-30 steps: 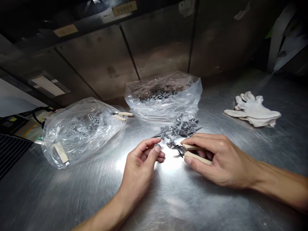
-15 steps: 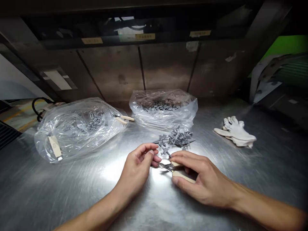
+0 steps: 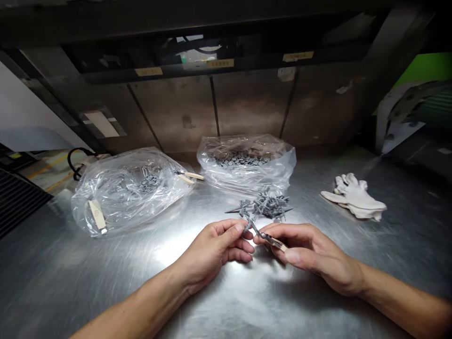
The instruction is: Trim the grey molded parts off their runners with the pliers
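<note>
Between thumb and fingers, my left hand [image 3: 226, 242] pinches a small grey branched plastic piece [image 3: 248, 225], which looks like a moulding sprue. My right hand [image 3: 314, 254] is closed around pale-handled nippers [image 3: 274, 242], and their metal jaws meet the sprue near its stem. Fingers partly cover the handles. Just beyond both hands lies a loose pile of similar grey sprues [image 3: 270, 205] on the metal table [image 3: 233, 301].
Behind the pile stands a clear plastic bag [image 3: 247, 181] of small grey pieces. Another clear bag [image 3: 123, 207] lies to the left, with nippers [image 3: 190, 177] at its right edge and a cream-handled tool [image 3: 97, 215] on it. White gloves [image 3: 355, 197] lie on the right.
My left hand has taken hold of a grey sprue. The nippers have turned and come up to it, their handles now closer together. The whole view has shifted slightly.
</note>
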Demonstrator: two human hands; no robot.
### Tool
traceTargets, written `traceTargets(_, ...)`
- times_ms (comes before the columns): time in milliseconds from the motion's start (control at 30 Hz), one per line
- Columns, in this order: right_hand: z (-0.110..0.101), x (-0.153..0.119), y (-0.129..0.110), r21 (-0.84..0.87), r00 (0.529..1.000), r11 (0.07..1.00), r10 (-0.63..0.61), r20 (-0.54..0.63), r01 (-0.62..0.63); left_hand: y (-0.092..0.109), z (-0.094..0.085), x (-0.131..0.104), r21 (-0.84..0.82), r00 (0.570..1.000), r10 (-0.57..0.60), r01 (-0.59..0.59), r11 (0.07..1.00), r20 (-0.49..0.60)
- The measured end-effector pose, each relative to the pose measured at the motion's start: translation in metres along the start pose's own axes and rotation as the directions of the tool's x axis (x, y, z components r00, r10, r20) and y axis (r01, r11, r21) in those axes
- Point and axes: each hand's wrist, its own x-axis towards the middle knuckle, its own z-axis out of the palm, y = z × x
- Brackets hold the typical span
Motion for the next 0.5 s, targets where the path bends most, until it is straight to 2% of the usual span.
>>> traceTargets(133, 0.0006, -0.0004, -0.0014, 0.016, 1.0, 1.0, 0.016, 0.0, -0.016, 0.0024, -0.0005, -0.0023, -0.094, 0.999, -0.025, 0.027, 0.995, 0.023)
traceTargets(233, 0.0011, -0.0017, -0.0004, -0.007, 0.999, 1.0, -0.02, -0.037, 0.02, 0.0032, 0.0, -0.0038, -0.118, 1.0, -0.012, 0.013, 0.993, 0.006)
traceTargets(367, 0.0026, -0.0053, 0.0013, -0.268, 0.977, 0.958, -0.148, -0.151, 0.104, 0.0029, 0.0018, -0.0035, -0.109, 0.996, 0.032, -0.041, 0.993, -0.082)
traceTargets(500, 0.0071, -0.0067, -0.0008, -0.471, 0.96, 0.875, -0.219, -0.175, 0.114, 0.0017, 0.0013, -0.0012, -0.039, 0.981, 0.094, -0.102, 0.994, -0.168)
